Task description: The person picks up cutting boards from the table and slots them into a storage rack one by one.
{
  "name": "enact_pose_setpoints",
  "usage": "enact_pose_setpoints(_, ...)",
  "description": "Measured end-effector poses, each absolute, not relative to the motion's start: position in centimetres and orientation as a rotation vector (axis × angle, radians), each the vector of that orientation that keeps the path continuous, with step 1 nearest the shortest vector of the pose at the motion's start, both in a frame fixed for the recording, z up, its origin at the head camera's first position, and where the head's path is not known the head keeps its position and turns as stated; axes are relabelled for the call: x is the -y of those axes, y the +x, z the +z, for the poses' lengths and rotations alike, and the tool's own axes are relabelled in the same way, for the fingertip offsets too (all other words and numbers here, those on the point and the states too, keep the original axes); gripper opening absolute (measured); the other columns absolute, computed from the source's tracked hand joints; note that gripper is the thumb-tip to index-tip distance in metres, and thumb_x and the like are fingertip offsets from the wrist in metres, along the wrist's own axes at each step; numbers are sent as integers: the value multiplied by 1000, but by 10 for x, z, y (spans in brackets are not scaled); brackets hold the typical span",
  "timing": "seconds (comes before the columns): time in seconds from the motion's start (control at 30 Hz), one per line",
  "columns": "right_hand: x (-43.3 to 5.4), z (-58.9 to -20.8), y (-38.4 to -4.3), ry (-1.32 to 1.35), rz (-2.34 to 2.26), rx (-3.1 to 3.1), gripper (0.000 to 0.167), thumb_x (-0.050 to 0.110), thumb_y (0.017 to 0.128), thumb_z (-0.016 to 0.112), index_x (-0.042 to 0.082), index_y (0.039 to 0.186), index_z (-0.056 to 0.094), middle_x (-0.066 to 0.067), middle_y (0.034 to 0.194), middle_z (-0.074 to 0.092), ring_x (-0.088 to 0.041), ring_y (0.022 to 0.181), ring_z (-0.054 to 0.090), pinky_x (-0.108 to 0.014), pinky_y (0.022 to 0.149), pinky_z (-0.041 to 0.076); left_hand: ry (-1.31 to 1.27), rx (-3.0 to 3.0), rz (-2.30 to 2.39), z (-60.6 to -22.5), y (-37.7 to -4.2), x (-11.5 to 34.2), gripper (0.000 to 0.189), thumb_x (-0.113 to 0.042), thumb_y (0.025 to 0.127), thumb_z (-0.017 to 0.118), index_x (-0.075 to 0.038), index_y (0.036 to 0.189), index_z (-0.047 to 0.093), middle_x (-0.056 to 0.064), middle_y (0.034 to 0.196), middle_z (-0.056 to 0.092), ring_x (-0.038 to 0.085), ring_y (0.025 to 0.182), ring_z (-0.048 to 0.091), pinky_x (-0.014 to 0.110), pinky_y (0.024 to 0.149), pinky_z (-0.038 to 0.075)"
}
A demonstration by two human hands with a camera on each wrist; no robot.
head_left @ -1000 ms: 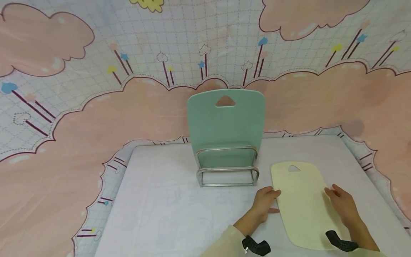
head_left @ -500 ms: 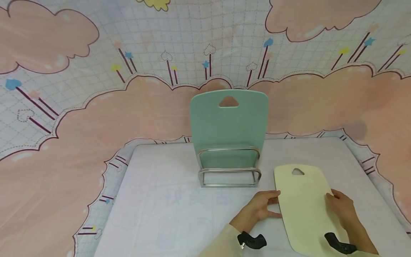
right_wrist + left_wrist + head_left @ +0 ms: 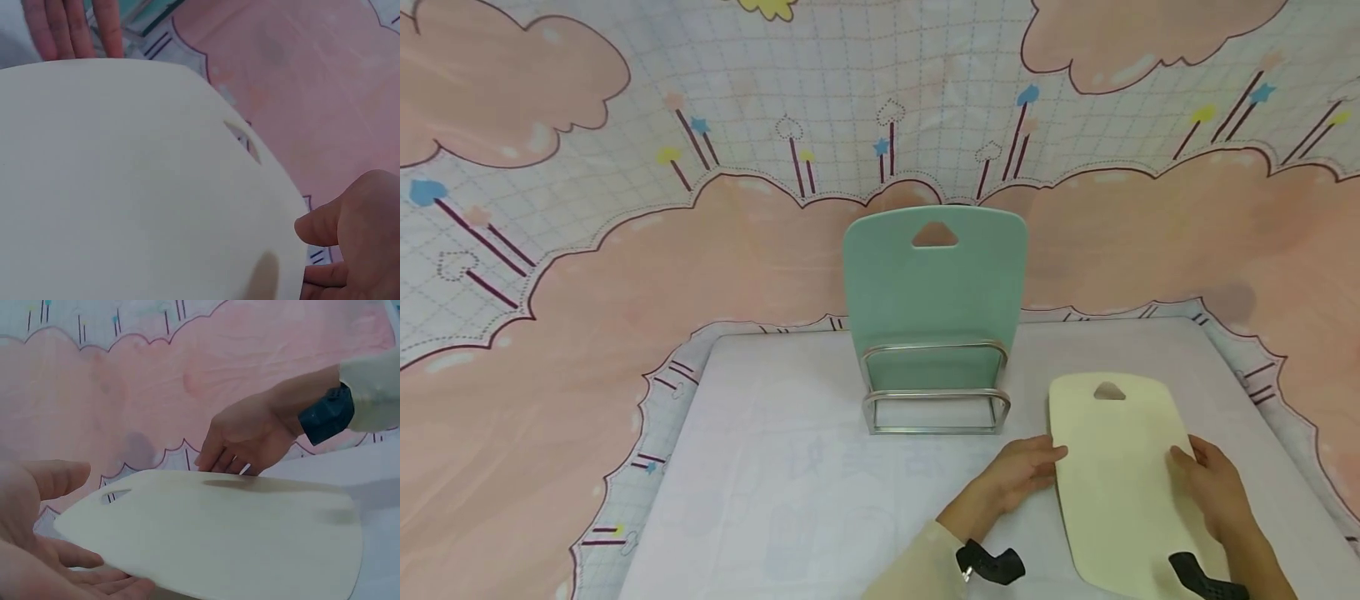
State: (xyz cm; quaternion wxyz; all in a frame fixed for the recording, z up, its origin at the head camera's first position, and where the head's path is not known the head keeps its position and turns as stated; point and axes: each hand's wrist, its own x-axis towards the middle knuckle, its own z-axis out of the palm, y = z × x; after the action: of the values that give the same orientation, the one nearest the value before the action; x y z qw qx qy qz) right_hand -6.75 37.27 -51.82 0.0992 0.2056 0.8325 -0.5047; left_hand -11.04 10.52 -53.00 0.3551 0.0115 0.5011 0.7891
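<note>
A cream cutting board (image 3: 1123, 475) with a small handle hole is at the right of the table, slightly raised and tilted in the wrist views. My left hand (image 3: 1018, 475) is at its left edge. In the left wrist view, those fingers (image 3: 122, 581) reach fairly straight under the edge, and the thumb stays off the board. On the opposite side my right hand (image 3: 1213, 483) pinches the edge, thumb over the face and fingers behind. Behind the hands, a green cutting board (image 3: 935, 287) stands upright in a metal wire rack (image 3: 936, 393).
A white tabletop (image 3: 760, 467) carries the rack near its back middle. A patterned cloth (image 3: 737, 258) with clouds and stars hangs behind and drapes around the table. Black camera bands (image 3: 992, 564) are worn on both wrists.
The cream cutting board has shifted a little right, and its tilt has changed, with both hands moving along. The left fingers have drawn closer together. The green board and rack stay put.
</note>
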Motion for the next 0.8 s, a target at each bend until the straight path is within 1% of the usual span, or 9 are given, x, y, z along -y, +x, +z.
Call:
enact_pose_setpoints(0.03,-372,-517,-66,606,-1498,-2482,72,35,103,31,-16,144,3,-43,143,18,-45,120,33,-16,72,40,56,-1325,2038,-528,-110,-106,52,-9,94,57,13,137,39,19,124,58,33,115,55,46,102,38)
enact_pose_setpoints(0.1,-372,-515,-64,600,-1520,-2509,70,35,103,32,-14,146,4,-41,144,18,-42,124,33,-9,66,36,91,-1394,2036,-523,-109,-108,51,-9,94,59,11,137,41,19,129,55,31,120,52,43,102,39)
enact_pose_setpoints(0.17,-370,-513,-62,596,-1532,-2549,68,35,103,33,-11,148,7,-39,146,18,-38,129,32,-6,67,35,111,-1471,2033,-518,-109,-109,51,-10,93,60,6,138,44,16,130,56,27,120,52,42,101,40)
enact_pose_setpoints(0.3,-368,-507,-60,606,-1547,-2609,66,36,103,33,-4,150,9,-34,149,15,-41,136,22,-1,72,32,146,-1574,2033,-509,-107,-110,52,-13,94,59,-4,143,42,8,125,60,18,117,53,41,100,40)
enact_pose_setpoints(0.43,-367,-499,-59,656,-1513,-2670,64,35,103,35,-1,151,14,-31,148,21,-26,135,29,-1,73,32,168,-1599,2032,-502,-106,-110,56,-13,95,57,-4,146,37,7,133,56,17,123,48,43,102,39)
enact_pose_setpoints(0.53,-366,-493,-60,686,-1501,-2703,63,35,102,38,0,150,19,-30,147,28,-6,118,44,-5,68,36,160,-1601,2039,-498,-107,-110,59,-13,95,58,-4,148,33,9,141,48,19,129,43,45,104,36)
enact_pose_setpoints(0.63,-365,-487,-60,694,-1502,-2737,63,35,102,39,-1,150,21,-31,145,32,5,101,44,-6,66,36,167,-1637,2035,-492,-109,-110,62,-14,95,59,-4,148,31,12,146,42,21,133,38,42,105,35)
enact_pose_setpoints(0.7,-363,-483,-60,691,-1511,-2757,63,34,102,39,-1,150,21,-31,145,33,2,105,47,-6,67,37,183,-1665,2033,-488,-110,-109,64,-15,94,61,-4,149,30,11,148,39,21,134,37,37,105,35)
enact_pose_setpoints(0.8,-359,-476,-61,679,-1514,-2788,63,34,102,39,-1,151,20,-31,145,31,-17,124,45,-3,72,36,213,-1731,2027,-483,-111,-108,66,-16,94,61,-5,150,28,7,151,33,18,136,33,27,105,33)
